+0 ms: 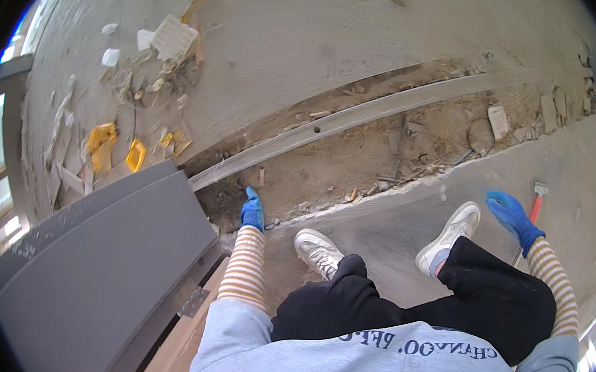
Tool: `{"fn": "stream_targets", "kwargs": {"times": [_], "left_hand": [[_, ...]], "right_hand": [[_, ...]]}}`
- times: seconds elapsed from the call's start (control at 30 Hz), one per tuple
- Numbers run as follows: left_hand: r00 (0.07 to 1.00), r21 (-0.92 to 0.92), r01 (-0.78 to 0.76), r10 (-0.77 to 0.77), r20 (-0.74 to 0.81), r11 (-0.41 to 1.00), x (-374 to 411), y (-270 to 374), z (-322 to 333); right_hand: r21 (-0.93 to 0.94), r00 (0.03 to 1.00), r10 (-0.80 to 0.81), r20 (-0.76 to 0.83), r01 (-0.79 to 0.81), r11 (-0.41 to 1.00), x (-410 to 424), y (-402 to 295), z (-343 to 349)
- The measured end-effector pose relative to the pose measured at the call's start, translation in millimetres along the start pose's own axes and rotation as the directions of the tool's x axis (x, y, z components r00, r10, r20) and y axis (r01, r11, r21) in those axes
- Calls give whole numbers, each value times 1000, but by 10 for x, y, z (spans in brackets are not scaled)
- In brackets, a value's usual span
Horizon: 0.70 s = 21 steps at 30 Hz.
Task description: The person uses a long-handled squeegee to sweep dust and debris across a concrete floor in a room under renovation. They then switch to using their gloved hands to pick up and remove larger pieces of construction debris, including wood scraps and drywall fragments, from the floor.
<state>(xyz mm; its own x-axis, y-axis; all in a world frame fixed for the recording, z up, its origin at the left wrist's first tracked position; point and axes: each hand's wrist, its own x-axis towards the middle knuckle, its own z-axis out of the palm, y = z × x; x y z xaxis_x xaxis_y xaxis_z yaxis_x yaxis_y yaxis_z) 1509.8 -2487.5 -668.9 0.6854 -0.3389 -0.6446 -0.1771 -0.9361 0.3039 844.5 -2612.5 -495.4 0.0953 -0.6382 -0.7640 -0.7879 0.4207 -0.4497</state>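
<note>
My left hand, in a blue work glove, is over the near edge of a debris-strewn channel in the concrete floor, close to the corner of a grey panel. Nothing shows in it, though its fingers are partly hidden. My right hand, gloved the same way, is held out beyond my shoe, its fingers apart from the thumb and nothing in them. Just past it lies a scraper-like tool with a red handle and a pale metal head. A long metal strip with a round hole runs along the channel.
Broken chips and a whitish block lie in the channel. Beyond the grey panel are a yellow plastic piece, wood scraps and a white foam-like piece. My white shoes stand on the near concrete. A dark panel stands at the far right.
</note>
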Motion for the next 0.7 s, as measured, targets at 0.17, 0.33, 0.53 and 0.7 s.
{"fn": "stream_targets", "kwargs": {"times": [0.17,0.33,0.53,0.7], "left_hand": [[996,142,-53,62,-64,988,89,135,-101],[895,-499,312,-75,439,808,-112,49,-125],[772,-598,531,-53,633,600,-304,337,-329],[787,-607,517,-56,615,604,-215,211,-318]], "right_hand": [[154,1000,-1,-21,4,988,-22,476,-7],[407,963,271,15,-253,878,-365,191,-25],[194,968,250,32,-251,948,-372,84,73],[84,988,147,48,-151,985,-206,-231,151]]}}
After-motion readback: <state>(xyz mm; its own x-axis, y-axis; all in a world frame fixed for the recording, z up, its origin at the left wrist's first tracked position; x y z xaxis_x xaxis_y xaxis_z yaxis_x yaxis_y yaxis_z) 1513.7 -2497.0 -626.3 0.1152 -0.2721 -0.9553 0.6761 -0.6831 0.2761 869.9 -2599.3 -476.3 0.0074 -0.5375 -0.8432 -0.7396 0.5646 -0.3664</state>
